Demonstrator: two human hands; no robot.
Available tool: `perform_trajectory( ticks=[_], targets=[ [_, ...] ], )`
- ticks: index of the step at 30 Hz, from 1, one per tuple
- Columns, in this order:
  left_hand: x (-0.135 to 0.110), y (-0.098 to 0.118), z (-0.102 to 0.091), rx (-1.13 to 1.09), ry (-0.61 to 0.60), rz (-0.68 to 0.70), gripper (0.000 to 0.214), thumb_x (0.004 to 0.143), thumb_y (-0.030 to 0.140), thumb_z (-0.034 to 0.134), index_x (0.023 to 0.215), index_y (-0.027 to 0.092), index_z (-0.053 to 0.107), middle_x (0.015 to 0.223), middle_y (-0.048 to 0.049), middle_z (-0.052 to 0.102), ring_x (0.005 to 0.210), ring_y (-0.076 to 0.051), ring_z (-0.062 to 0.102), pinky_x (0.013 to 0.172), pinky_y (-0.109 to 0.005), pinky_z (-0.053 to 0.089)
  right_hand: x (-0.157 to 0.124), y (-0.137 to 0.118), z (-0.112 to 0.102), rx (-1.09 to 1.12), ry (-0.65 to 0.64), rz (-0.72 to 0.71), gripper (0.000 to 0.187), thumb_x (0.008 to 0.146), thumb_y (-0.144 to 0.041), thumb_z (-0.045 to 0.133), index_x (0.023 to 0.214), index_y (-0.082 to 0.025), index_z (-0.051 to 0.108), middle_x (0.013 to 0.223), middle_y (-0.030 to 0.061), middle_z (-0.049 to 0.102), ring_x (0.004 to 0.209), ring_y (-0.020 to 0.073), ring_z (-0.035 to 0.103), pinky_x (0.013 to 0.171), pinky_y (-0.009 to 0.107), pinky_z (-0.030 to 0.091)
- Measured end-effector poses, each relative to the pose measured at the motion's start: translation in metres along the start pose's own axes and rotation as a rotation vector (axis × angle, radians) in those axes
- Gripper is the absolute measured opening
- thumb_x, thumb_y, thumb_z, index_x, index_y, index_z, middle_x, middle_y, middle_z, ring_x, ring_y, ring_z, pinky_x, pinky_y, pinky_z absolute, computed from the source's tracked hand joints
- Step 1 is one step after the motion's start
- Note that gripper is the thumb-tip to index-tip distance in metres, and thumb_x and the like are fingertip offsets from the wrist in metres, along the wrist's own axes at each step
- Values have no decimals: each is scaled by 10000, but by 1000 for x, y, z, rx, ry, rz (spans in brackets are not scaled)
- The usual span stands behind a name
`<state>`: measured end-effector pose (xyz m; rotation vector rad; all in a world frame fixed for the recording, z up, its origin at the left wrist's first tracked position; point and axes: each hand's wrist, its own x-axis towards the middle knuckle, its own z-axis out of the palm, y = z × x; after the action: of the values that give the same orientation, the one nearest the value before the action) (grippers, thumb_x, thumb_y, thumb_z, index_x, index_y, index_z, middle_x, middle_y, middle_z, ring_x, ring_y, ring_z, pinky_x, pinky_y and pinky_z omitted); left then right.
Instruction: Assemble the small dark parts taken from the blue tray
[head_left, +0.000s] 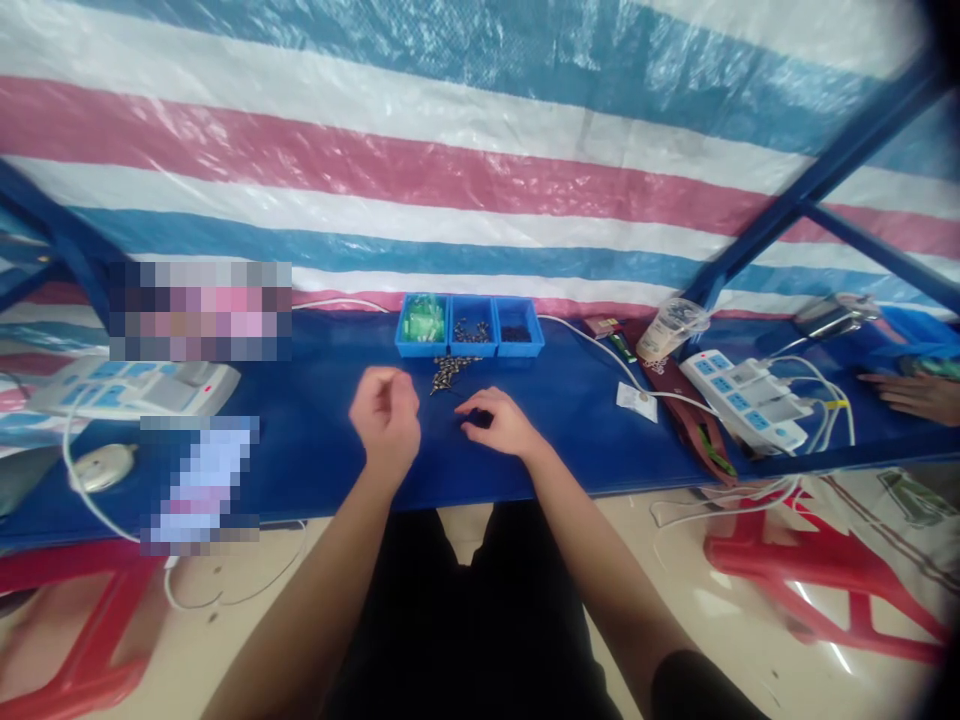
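My left hand (385,422) is raised over the blue table (315,400) with its fingers curled into a fist. Whatever may be inside it is hidden. To its right, my right hand (498,424) rests low at the table top, thumb and forefinger curved and apart, with nothing visible between them. Just beyond both hands lies a loose pile of small brassy metal parts (448,374). Behind the pile stand three joined blue bins: one with green plastic packets (423,322), one with small metal parts (472,332), one with small dark parts (516,333).
Power strips (742,405) (135,388) with white cables lie at both sides. A plastic cup (667,330), a small white packet (637,402) and a brown strap (679,405) are at right. Another person's hand (915,395) shows at far right. Red stools (825,570) stand below.
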<state>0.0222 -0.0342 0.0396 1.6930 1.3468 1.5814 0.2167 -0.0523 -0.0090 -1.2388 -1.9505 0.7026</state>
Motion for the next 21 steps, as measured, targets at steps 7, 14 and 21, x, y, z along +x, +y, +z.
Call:
perform_trajectory(
  ticks=[7,14,21],
  targets=[
    [27,-34,23,120,-101,-135,242,913,374,540,759,191,574,538,55,472,481,-81,410,509,-219,339,-2,-6,-8,-110,-146,-53,427,699,-392,835,1096,-280,725,1112,41,658,1012,236,531,969,417,391],
    [31,-57,39,220,-74,9,232,911,345,526,738,192,554,547,52,480,512,-85,433,585,-232,348,-1,1,-5,-42,-79,-57,234,774,-377,790,959,-245,740,1035,45,672,973,208,565,951,394,419],
    [19,-64,34,190,-292,152,172,893,316,543,834,195,649,583,40,522,527,-90,461,586,-227,387,11,5,0,262,165,224,211,750,-385,778,830,-208,696,775,15,706,697,156,635,699,307,509]
  ],
)
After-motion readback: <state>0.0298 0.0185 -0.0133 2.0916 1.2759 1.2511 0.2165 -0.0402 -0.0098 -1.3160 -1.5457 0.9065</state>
